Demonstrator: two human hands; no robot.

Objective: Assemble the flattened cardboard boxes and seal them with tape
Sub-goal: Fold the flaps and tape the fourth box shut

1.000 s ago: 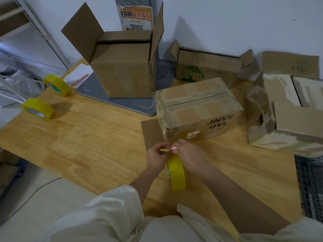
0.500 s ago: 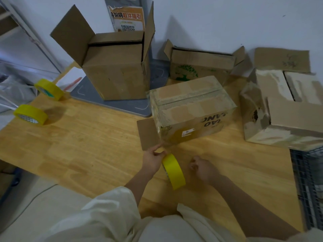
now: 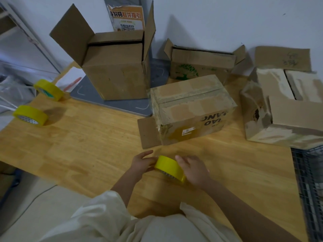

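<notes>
Both hands, left hand (image 3: 142, 162) and right hand (image 3: 194, 170), grip the yellow tape roll (image 3: 169, 167) (tilted) at the closed carton's (image 3: 190, 109) 6 o'clock.

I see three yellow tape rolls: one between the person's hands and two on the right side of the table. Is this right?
Not quite. The head view shows three yellow rolls, and one roll is between the left hand and the right hand. But the other two rolls lie on the left side of the table, not the right.
</notes>
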